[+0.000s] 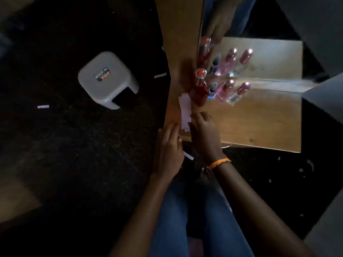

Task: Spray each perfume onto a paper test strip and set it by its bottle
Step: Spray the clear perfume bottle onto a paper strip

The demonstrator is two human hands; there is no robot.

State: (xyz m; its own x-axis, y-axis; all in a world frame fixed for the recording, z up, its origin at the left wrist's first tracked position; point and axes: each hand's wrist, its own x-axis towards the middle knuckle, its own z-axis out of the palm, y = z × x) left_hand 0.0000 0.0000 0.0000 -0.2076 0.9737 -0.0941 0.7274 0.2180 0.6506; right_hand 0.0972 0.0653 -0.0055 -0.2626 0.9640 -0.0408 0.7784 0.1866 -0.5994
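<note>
Several perfume bottles stand in a row by a mirror on the wooden table (259, 117): a red bottle (199, 90), a small blue one (212, 92), a pink one (225, 91) and a clear one with a pink cap (239, 95). A pile of white paper test strips (185, 110) lies in front of the red bottle. My right hand (204, 135) rests over the near end of the pile, fingers spread. My left hand (169, 151) touches the pile's left edge, and one paper strip (188, 156) sticks out from under its palm.
The mirror (250, 52) behind the bottles doubles them. A white plastic stool (107, 80) stands on the dark floor to the left. Loose strips lie on the floor (43, 106) and near the table's edge (160, 76). My blue-jeaned knees are below the table.
</note>
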